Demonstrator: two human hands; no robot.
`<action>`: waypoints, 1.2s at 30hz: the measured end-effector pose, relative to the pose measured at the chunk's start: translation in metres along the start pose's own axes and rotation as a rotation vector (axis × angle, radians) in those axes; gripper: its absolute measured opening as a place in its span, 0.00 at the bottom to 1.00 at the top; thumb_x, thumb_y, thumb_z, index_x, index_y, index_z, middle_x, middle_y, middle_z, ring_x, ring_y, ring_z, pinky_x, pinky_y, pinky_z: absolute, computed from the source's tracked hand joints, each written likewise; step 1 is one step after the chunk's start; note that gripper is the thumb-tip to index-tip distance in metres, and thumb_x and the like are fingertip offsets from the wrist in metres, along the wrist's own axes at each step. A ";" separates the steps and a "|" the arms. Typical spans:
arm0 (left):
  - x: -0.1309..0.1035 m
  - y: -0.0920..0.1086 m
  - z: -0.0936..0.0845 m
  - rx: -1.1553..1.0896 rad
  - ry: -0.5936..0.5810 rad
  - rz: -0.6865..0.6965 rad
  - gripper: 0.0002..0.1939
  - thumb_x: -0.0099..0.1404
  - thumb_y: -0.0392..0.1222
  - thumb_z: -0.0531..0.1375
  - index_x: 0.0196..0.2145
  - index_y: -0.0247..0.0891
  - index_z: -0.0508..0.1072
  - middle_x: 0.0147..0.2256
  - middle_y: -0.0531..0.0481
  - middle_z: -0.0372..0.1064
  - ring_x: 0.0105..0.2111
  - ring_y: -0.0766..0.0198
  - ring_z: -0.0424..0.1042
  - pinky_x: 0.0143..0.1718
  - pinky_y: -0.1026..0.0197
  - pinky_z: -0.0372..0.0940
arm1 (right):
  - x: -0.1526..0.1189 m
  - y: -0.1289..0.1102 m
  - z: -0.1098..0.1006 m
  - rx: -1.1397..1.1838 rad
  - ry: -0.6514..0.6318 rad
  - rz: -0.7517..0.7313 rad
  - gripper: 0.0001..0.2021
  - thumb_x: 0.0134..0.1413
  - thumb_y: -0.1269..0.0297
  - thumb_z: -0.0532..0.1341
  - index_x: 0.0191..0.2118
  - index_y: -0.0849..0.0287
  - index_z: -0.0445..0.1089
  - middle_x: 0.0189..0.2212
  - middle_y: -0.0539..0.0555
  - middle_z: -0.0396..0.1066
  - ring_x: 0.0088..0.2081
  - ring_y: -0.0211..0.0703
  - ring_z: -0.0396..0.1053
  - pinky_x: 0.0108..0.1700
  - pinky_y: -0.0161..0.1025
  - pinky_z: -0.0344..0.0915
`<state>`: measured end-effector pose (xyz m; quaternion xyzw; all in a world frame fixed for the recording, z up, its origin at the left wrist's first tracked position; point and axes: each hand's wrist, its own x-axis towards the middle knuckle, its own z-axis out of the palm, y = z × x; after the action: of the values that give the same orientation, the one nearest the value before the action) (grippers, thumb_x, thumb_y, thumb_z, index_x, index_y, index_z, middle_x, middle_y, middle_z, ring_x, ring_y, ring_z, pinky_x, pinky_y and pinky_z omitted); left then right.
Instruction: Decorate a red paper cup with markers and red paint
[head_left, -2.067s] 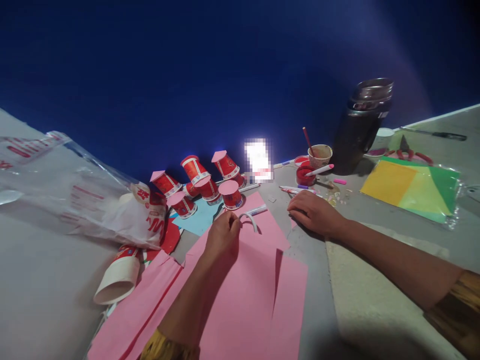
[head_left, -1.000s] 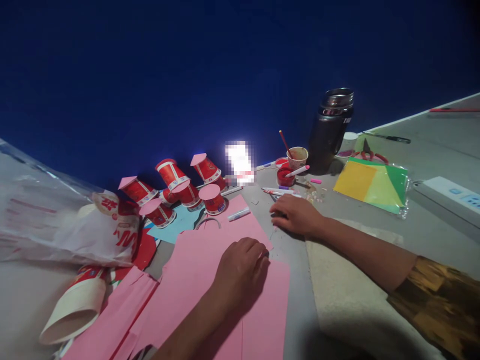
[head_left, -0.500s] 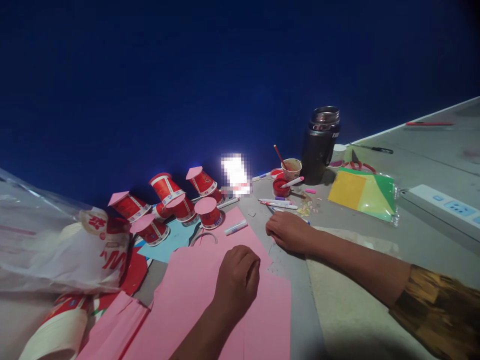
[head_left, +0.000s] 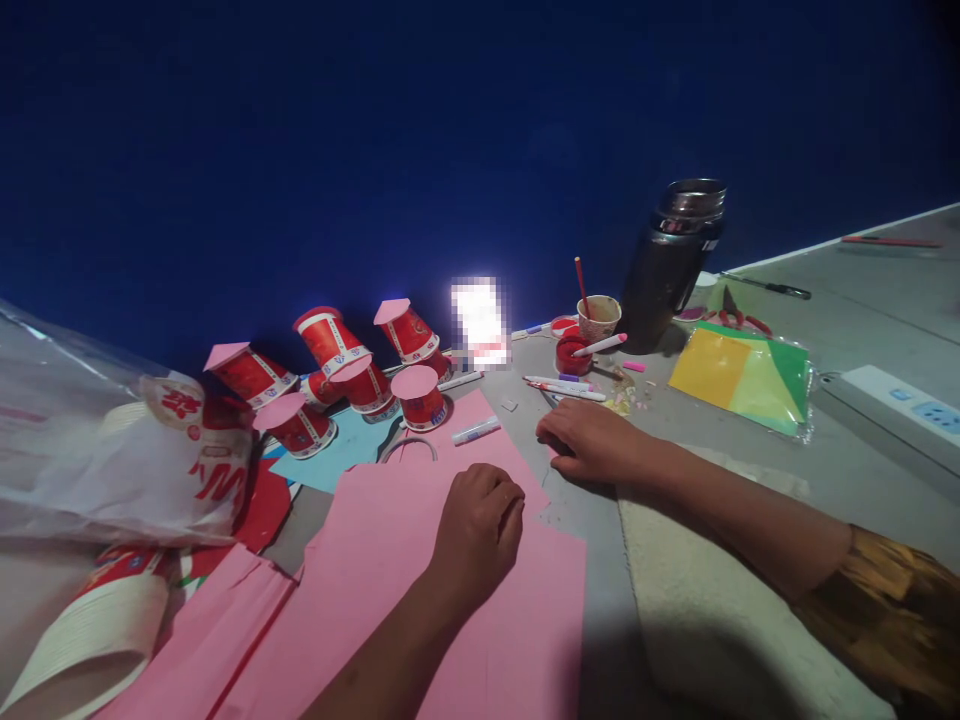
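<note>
My left hand (head_left: 480, 525) rests over a large sheet of pink paper (head_left: 540, 620). Its fingers are curled closed, and whatever may lie inside them is hidden. On the grey table to the right, my right hand (head_left: 592, 440) is bent downward with its fingers drawn together, their tips mostly out of sight. Just beyond it lie several white markers (head_left: 566, 390) and some small scraps (head_left: 621, 400). A clear glue stick (head_left: 476, 431) sits on pink paper between the hands and the cups. Several red paper cups (head_left: 418, 405), upside down, some topped with pink paper discs, stand at the back left.
A dark thermos (head_left: 671, 270) stands open beside a paper cup (head_left: 600, 318) holding a stick. Further right are coloured sheets in a clear sleeve (head_left: 742, 375), red-handled pliers (head_left: 739, 312) and a power strip (head_left: 900, 410). A plastic bag (head_left: 112, 450) and stacked cups (head_left: 97, 640) lie left.
The view has shifted slightly. My right hand has turned a little, and its fingers now reach down over the table. My left hand stays curled above the pink paper.
</note>
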<state>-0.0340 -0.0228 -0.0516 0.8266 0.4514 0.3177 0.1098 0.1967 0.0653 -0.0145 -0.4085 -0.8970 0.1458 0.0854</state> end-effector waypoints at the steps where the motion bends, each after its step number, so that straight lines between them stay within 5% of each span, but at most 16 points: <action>1: 0.000 0.000 0.000 0.005 -0.002 -0.002 0.10 0.72 0.30 0.57 0.36 0.40 0.76 0.37 0.46 0.75 0.39 0.56 0.71 0.40 0.51 0.63 | 0.001 0.001 0.000 0.012 -0.004 -0.009 0.10 0.53 0.74 0.67 0.43 0.60 0.77 0.38 0.58 0.80 0.43 0.52 0.72 0.42 0.42 0.58; 7: 0.002 0.003 0.000 0.035 -0.022 -0.020 0.10 0.71 0.31 0.57 0.37 0.40 0.77 0.37 0.45 0.75 0.39 0.55 0.71 0.40 0.50 0.63 | -0.001 0.003 0.005 0.077 -0.001 -0.073 0.10 0.55 0.75 0.66 0.42 0.59 0.79 0.37 0.57 0.78 0.40 0.49 0.73 0.40 0.39 0.61; 13: 0.002 0.003 -0.003 0.038 -0.046 -0.026 0.09 0.71 0.31 0.57 0.38 0.41 0.76 0.38 0.45 0.74 0.40 0.55 0.71 0.42 0.50 0.64 | -0.007 0.015 0.002 0.125 0.141 -0.031 0.12 0.59 0.72 0.68 0.49 0.59 0.76 0.44 0.59 0.79 0.49 0.54 0.71 0.51 0.44 0.63; 17: 0.001 0.002 -0.004 0.029 -0.067 -0.029 0.09 0.71 0.31 0.57 0.39 0.41 0.75 0.38 0.45 0.74 0.41 0.54 0.71 0.42 0.50 0.64 | -0.006 0.019 0.004 0.149 0.068 -0.067 0.13 0.56 0.69 0.72 0.48 0.59 0.77 0.40 0.56 0.79 0.45 0.52 0.72 0.46 0.42 0.63; 23: -0.001 0.002 -0.005 0.025 -0.084 -0.025 0.09 0.71 0.31 0.56 0.39 0.40 0.75 0.39 0.45 0.73 0.41 0.54 0.70 0.42 0.50 0.64 | -0.002 0.010 0.005 0.091 -0.040 -0.145 0.06 0.61 0.74 0.66 0.41 0.58 0.80 0.37 0.55 0.80 0.42 0.48 0.73 0.44 0.40 0.61; 36: 0.002 0.003 -0.005 0.051 -0.072 -0.023 0.09 0.71 0.31 0.56 0.39 0.42 0.74 0.38 0.46 0.74 0.40 0.53 0.72 0.42 0.49 0.65 | 0.003 -0.019 0.017 -0.174 0.011 -0.079 0.09 0.67 0.75 0.59 0.40 0.63 0.79 0.35 0.64 0.80 0.42 0.54 0.72 0.42 0.45 0.59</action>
<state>-0.0347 -0.0237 -0.0453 0.8348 0.4645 0.2750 0.1082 0.1768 0.0523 -0.0238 -0.3793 -0.9213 0.0614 0.0601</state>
